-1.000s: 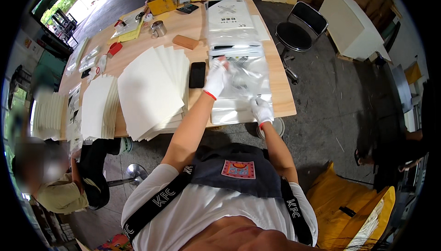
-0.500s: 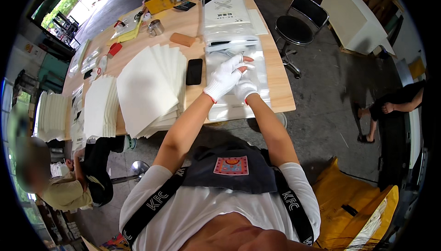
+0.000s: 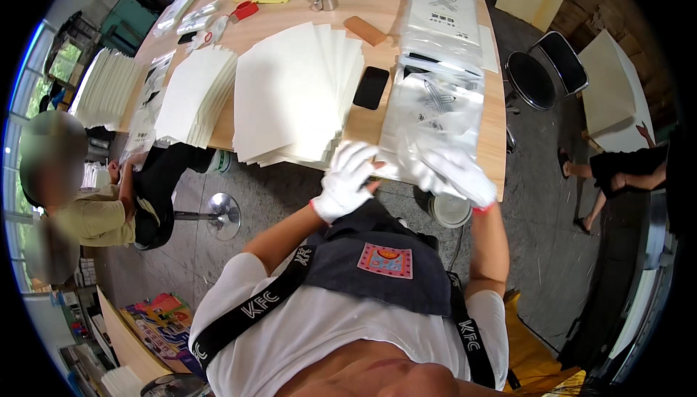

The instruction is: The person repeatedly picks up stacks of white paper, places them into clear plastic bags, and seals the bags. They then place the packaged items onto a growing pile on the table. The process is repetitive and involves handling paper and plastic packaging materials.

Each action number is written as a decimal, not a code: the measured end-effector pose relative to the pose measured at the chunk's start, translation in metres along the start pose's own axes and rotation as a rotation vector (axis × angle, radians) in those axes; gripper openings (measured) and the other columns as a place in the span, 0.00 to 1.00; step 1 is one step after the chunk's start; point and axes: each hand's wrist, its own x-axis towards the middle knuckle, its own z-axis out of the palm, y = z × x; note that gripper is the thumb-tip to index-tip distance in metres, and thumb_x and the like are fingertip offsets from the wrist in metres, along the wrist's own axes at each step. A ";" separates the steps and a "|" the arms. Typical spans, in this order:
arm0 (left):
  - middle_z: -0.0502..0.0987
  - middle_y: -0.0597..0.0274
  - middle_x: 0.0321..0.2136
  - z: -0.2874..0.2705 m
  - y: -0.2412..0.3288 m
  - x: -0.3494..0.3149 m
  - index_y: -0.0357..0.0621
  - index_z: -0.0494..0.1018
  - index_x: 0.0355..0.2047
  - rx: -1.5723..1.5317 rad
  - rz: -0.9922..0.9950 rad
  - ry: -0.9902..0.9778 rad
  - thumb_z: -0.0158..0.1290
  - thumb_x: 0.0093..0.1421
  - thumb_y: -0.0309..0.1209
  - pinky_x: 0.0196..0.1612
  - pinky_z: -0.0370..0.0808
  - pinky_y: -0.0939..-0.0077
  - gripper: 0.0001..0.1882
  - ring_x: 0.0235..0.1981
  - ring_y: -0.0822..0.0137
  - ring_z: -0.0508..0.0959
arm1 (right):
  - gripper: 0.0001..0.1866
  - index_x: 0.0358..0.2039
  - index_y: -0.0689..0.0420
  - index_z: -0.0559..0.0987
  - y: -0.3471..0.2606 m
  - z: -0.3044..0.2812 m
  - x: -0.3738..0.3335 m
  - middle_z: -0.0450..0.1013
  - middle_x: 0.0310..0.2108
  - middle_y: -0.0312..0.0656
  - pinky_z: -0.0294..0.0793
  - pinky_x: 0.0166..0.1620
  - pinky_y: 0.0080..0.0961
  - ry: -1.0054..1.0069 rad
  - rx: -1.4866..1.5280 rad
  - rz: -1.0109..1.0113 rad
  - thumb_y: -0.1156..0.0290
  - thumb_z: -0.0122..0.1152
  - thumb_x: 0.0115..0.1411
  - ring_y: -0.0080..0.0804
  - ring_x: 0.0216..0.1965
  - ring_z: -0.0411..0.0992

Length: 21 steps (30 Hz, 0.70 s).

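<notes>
- Head view, far left of the black phone [image 3: 371, 88]: a seated person [image 3: 94, 215], and a stack of white sheets [image 3: 107, 88] at the left end of the surface [image 3: 283, 16].
- Left of the phone, closer in: a printed clear sleeve [image 3: 151, 99], then a smaller pile of white paper [image 3: 194, 96].
- Just left of the phone: a large fanned pile [image 3: 290, 92] of white paper.
- Nearer the wearer than the phone and slightly left: the left hand [image 3: 347, 179], gloved in white, fingers spread and nothing visible in its grasp.
- Beyond the phone: an orange-brown block [image 3: 365, 30].
- Just right of the phone: clear plastic bags [image 3: 435, 110] with a pencil design, piled flat; they lie mostly beyond both hands, the near left corner just beside the left hand's fingers.
- Right of the phone and nearer the wearer: the right hand [image 3: 454, 172], gloved too and blurred, its fingers at the bags' near edge; whether it grips the plastic, I cannot tell.
- Far right of the phone: a black chair [image 3: 537, 74].
</notes>
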 end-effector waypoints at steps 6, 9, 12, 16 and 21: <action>0.60 0.45 0.63 -0.028 -0.033 -0.035 0.46 0.72 0.49 0.223 -0.303 -0.117 0.64 0.46 0.37 0.67 0.49 0.46 0.28 0.65 0.42 0.56 | 0.30 0.41 0.59 0.76 0.040 0.074 0.160 0.77 0.33 0.50 0.71 0.45 0.36 0.208 -0.492 -0.016 0.42 0.41 0.67 0.44 0.39 0.75; 0.61 0.46 0.62 -0.021 -0.036 -0.039 0.47 0.73 0.48 0.235 -0.325 -0.084 0.64 0.46 0.37 0.67 0.51 0.46 0.28 0.65 0.43 0.57 | 0.35 0.38 0.59 0.77 0.047 0.091 0.196 0.76 0.32 0.54 0.69 0.48 0.39 0.168 -0.643 -0.056 0.36 0.40 0.64 0.50 0.41 0.74; 0.61 0.46 0.62 -0.022 -0.040 -0.045 0.47 0.73 0.47 0.226 -0.316 -0.052 0.64 0.45 0.37 0.67 0.51 0.46 0.27 0.65 0.43 0.57 | 0.33 0.29 0.60 0.78 0.010 0.099 0.197 0.75 0.24 0.49 0.72 0.38 0.34 0.111 -0.517 0.101 0.37 0.47 0.62 0.42 0.29 0.76; 0.69 0.50 0.56 -0.029 -0.045 -0.047 0.46 0.73 0.46 0.105 -0.230 0.057 0.63 0.45 0.35 0.64 0.59 0.49 0.25 0.61 0.48 0.65 | 0.23 0.21 0.53 0.74 0.009 0.105 0.194 0.66 0.14 0.28 0.51 0.15 0.13 -0.043 0.328 0.204 0.46 0.62 0.59 0.11 0.13 0.57; 0.74 0.55 0.52 -0.016 -0.086 -0.178 0.41 0.69 0.54 -1.213 -1.080 0.148 0.45 0.65 0.49 0.61 0.67 0.56 0.26 0.57 0.52 0.71 | 0.22 0.41 0.56 0.79 -0.004 0.110 0.106 0.61 0.15 0.24 0.48 0.14 0.12 0.015 0.350 0.290 0.49 0.60 0.62 0.11 0.12 0.53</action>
